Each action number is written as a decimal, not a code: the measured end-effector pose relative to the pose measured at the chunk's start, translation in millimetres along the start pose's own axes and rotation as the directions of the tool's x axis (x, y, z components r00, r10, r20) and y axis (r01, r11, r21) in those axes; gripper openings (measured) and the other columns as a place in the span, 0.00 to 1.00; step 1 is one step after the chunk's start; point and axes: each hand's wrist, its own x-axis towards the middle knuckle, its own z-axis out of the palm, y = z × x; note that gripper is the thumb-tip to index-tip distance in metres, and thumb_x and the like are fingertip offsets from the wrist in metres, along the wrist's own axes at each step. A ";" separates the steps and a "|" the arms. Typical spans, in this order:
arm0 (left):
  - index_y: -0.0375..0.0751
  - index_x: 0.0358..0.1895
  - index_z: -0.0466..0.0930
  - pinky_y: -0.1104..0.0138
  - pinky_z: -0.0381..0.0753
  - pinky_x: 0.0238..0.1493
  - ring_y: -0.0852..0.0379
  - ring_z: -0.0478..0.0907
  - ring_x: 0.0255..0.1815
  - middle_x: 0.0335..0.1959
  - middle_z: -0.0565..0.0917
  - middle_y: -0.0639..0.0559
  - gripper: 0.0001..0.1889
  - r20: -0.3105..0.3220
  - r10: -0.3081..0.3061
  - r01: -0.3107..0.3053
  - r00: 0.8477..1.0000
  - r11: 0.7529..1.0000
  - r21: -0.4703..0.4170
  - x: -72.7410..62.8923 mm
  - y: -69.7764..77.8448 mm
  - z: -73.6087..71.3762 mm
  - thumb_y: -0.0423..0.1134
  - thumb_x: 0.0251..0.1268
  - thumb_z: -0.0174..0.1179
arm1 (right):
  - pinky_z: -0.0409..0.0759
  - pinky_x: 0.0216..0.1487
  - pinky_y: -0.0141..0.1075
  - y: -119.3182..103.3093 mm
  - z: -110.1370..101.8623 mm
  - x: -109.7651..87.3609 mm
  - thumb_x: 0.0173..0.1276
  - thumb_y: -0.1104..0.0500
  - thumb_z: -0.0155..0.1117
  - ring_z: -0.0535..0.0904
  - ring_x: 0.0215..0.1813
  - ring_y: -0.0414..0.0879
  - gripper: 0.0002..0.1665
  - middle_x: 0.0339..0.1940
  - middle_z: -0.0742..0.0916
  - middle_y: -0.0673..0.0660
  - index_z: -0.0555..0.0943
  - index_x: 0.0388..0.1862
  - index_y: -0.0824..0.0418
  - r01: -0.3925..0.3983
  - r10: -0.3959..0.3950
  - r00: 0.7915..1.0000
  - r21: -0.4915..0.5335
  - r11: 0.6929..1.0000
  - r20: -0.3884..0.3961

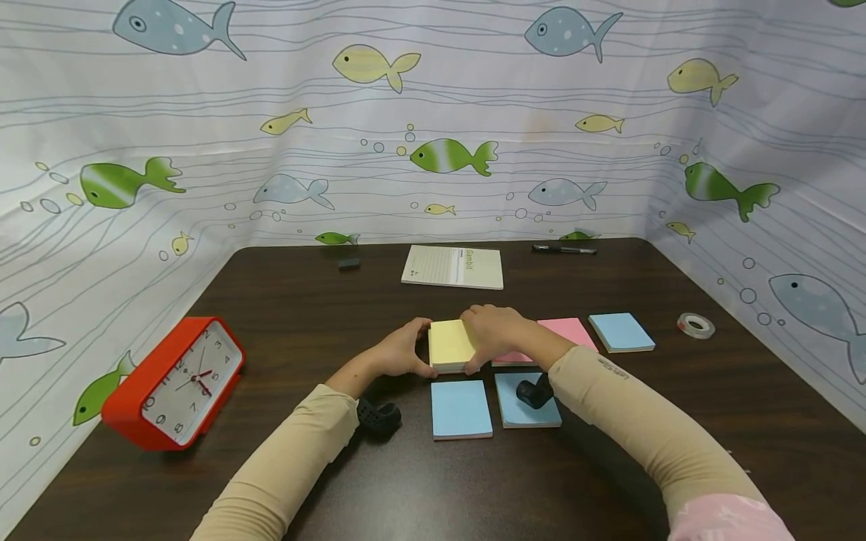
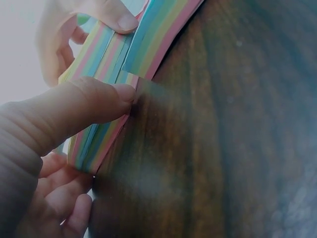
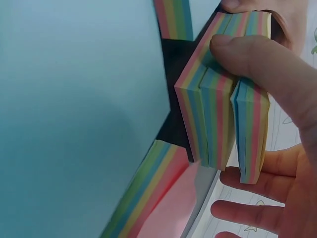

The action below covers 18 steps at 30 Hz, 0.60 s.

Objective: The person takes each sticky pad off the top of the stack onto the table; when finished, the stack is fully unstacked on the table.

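Observation:
A stack of sticky note pads [image 1: 449,344] with a yellow top sheet is held between both hands near the middle of the table. My left hand [image 1: 399,352] grips its left side, thumb on the front edge. On the other side my right hand [image 1: 497,330] grips it, thumb at the front and fingers behind. Striped edges of stacked pads [image 3: 218,99] show in the right wrist view, slightly misaligned. Just in front of the stack lies a blue pad [image 1: 462,410]; another blue pad [image 1: 509,409] sits beside it under the right wrist. A pink pad [image 1: 570,330] is partly hidden by the right forearm.
Farther right are a blue pad [image 1: 621,333] and a tape roll [image 1: 695,335]. A red alarm clock [image 1: 196,383] stands at left. Along the back lie a small dark block [image 1: 349,264], a notebook [image 1: 453,267] and a pen [image 1: 564,249], before a fish-print curtain [image 1: 379,173].

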 end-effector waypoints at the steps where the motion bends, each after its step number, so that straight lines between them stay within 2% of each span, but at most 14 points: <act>1: 0.34 0.61 0.54 0.58 0.62 0.54 0.48 0.63 0.56 0.57 0.65 0.42 0.46 0.002 0.000 0.000 1.000 1.000 -0.002 0.0 -0.2 0.0 0.38 0.36 0.72 | 0.70 0.31 0.36 0.3 -0.1 -0.8 0.35 0.31 0.66 0.68 0.37 0.43 0.51 0.39 0.75 0.51 0.69 0.53 0.61 -0.002 0.002 1.000 0.004 1.000 -0.002; 11: 0.34 0.61 0.55 0.58 0.62 0.54 0.49 0.62 0.58 0.57 0.64 0.42 0.46 0.001 0.011 -0.011 1.000 1.000 -0.016 1.5 -1.0 0.5 0.36 0.35 0.72 | 0.69 0.30 0.37 5.0 -3.2 -14.8 0.34 0.34 0.68 0.68 0.37 0.44 0.51 0.40 0.75 0.52 0.68 0.55 0.62 -0.009 0.013 0.999 0.073 0.997 -0.048; 18: 0.34 0.61 0.55 0.58 0.61 0.55 0.49 0.61 0.59 0.58 0.63 0.42 0.46 0.002 -0.015 0.015 1.000 1.000 -0.022 0.4 1.6 0.6 0.36 0.34 0.72 | 0.69 0.31 0.38 9.7 -3.5 -24.4 0.34 0.34 0.68 0.68 0.38 0.45 0.52 0.42 0.75 0.53 0.67 0.56 0.63 -0.024 0.029 0.998 0.093 0.995 -0.058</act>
